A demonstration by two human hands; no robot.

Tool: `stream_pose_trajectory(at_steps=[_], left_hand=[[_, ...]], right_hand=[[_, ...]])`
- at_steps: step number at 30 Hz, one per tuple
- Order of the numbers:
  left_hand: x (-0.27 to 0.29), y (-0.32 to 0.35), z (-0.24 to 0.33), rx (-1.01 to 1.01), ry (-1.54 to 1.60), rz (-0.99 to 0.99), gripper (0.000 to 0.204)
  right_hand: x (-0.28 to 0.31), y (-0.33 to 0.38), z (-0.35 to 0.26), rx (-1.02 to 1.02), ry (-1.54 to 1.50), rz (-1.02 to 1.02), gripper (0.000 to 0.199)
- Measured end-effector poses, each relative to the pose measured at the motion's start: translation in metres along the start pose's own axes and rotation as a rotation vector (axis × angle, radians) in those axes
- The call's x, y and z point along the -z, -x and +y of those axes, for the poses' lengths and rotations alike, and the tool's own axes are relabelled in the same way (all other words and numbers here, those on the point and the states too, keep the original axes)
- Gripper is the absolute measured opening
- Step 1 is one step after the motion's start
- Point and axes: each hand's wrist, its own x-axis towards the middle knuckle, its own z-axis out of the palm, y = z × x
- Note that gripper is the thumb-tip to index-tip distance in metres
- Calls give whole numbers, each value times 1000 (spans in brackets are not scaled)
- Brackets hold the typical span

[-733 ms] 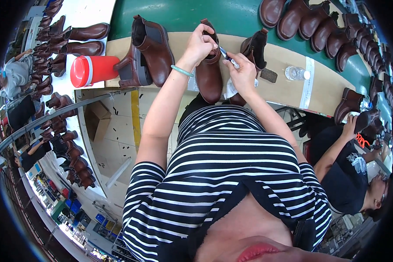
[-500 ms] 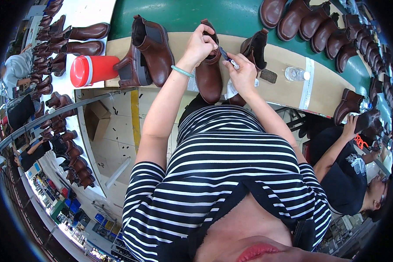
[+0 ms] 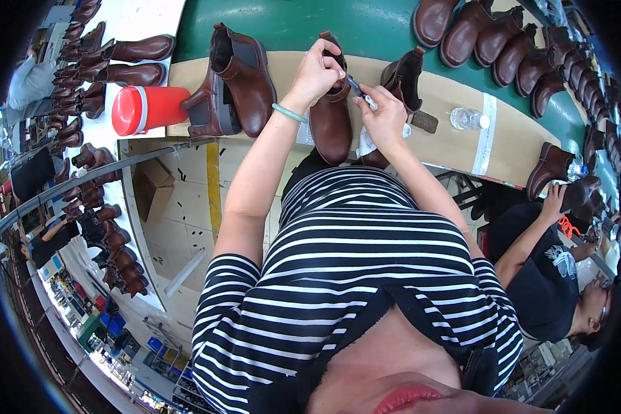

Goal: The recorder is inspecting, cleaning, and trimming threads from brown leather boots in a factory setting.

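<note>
A brown ankle boot (image 3: 331, 131) stands on the cardboard in front of me, its toe towards my body. Over its opening my left hand (image 3: 317, 76) is closed in a pinch; what lies between the fingertips is too small to make out. My right hand (image 3: 385, 116) grips a small slim tool (image 3: 355, 85) with a dark tip and a pale, partly hidden handle. Its tip points at my left fingertips, just above the boot. Right of it stands another brown boot (image 3: 406, 79), near the right hand. White cloth (image 3: 366, 142) shows below that hand.
Two brown boots (image 3: 247, 93) and a red jug (image 3: 127, 112) are on the left. A clear bottle (image 3: 465, 119) and a rough brown block (image 3: 426, 123) lie on the right. Rows of boots (image 3: 490, 41) line the green table (image 3: 290, 27). A co-worker's hand (image 3: 553, 200) holds a boot.
My hands, the tool and the boot stay almost in place. At the far left, a person in grey has shifted a little.
</note>
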Motion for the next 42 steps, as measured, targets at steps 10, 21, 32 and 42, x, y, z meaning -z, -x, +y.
stream_pose_trajectory(at_steps=[10, 21, 32, 42], left_hand=[[0, 2, 2, 23, 39, 18, 38], [-4, 13, 8, -53, 96, 18, 36], [60, 75, -62, -248, 354, 453, 18], [16, 89, -138, -43, -41, 486, 44]], right_hand=[[-2, 3, 0, -99, -293, 104, 26], [16, 6, -12, -385, -678, -62, 32], [127, 13, 91, -554, -348, 135, 36], [84, 49, 160, -477, 618, 75, 48]])
